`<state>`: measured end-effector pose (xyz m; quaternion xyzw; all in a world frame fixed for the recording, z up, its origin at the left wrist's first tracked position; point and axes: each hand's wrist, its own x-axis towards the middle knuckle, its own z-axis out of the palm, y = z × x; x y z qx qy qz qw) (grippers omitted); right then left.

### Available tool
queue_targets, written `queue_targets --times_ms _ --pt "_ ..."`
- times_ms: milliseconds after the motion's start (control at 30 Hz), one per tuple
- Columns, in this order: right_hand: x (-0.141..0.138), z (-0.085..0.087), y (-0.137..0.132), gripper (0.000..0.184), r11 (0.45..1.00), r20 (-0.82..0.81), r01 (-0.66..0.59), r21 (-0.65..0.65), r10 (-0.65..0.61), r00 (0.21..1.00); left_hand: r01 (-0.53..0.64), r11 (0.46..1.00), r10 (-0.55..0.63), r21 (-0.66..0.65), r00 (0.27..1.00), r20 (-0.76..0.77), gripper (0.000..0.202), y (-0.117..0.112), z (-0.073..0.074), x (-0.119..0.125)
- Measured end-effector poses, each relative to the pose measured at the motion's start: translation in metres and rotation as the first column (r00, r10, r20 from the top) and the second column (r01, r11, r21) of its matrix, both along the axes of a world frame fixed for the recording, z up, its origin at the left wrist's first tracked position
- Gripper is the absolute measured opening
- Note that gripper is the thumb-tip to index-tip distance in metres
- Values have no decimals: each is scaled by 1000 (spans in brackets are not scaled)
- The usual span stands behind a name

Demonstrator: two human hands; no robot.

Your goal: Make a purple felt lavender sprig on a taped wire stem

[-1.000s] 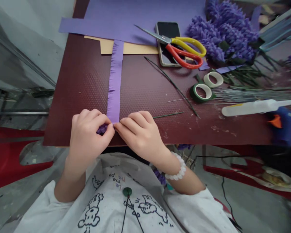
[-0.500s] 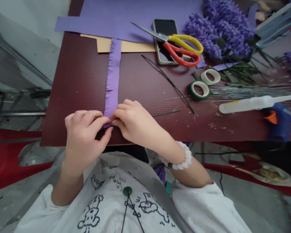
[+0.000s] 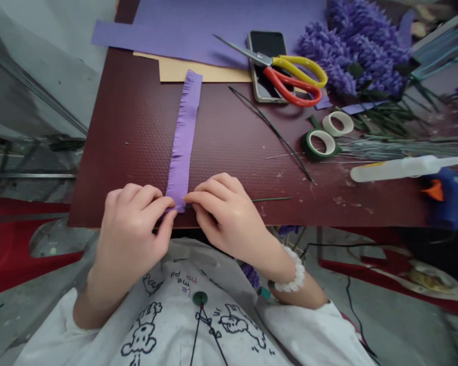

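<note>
A long fringed purple paper strip [image 3: 184, 133] lies lengthwise on the dark red table [image 3: 229, 137], running away from me. My left hand [image 3: 132, 229] pinches the strip's near end between thumb and fingers. My right hand [image 3: 225, 213], with a white bead bracelet on the wrist, is curled with its fingertips on the same end. A thin green wire [image 3: 270, 199] pokes out to the right from under my right hand.
Yellow and red scissors [image 3: 290, 76] rest on a phone [image 3: 265, 61]. Finished purple paper flowers [image 3: 359, 51] lie at the back right, two tape rolls [image 3: 324, 137] and a glue gun [image 3: 423, 175] to the right. Purple paper sheets [image 3: 213, 25] cover the far edge.
The strip has slid toward me, so its far end now lies short of the tan card. Both hands stay pinched on its near end, and the small purple roll seen earlier is hidden.
</note>
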<state>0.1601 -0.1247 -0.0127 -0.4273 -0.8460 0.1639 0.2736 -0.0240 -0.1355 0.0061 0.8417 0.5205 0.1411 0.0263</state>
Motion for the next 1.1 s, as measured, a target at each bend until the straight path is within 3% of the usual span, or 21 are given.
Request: queue_targets --times_ms 133,267,333,433,533,600,667,767,933,1100 --pt "-2 -5 -2 19 987 69 -35 159 24 997 -26 999 26 -37 1000 -7 13 5 3 3" --pt "-7 -7 2 18 980 129 -55 191 30 991 -13 996 12 -88 1000 -18 14 9 4 2" --pt "-9 -5 7 17 991 138 -42 127 24 990 -8 996 6 -90 1000 -24 14 9 3 1" --pt "-13 3 15 17 997 142 -6 -78 17 990 -18 998 19 -56 1000 23 16 7 -2 0" --pt "-16 10 22 12 962 137 46 -269 -9 991 -39 999 39 0 996 81 11 6 -7 0" --pt "-15 10 22 10 949 110 67 -308 -34 993 -61 998 59 24 995 84 9 6 -8 0" --pt "-14 7 19 12 961 58 63 -268 -50 997 -77 996 74 33 994 78 10 7 -8 0" --pt "-10 0 10 18 993 14 56 -105 -55 998 -81 996 79 24 994 75 12 9 -7 0" --pt "-7 -8 4 22 988 88 27 150 -40 995 -83 996 82 17 995 64 13 11 -6 -1" --pt "-10 -11 5 22 986 137 23 164 -46 990 -70 997 69 31 997 26 12 11 -5 -2"
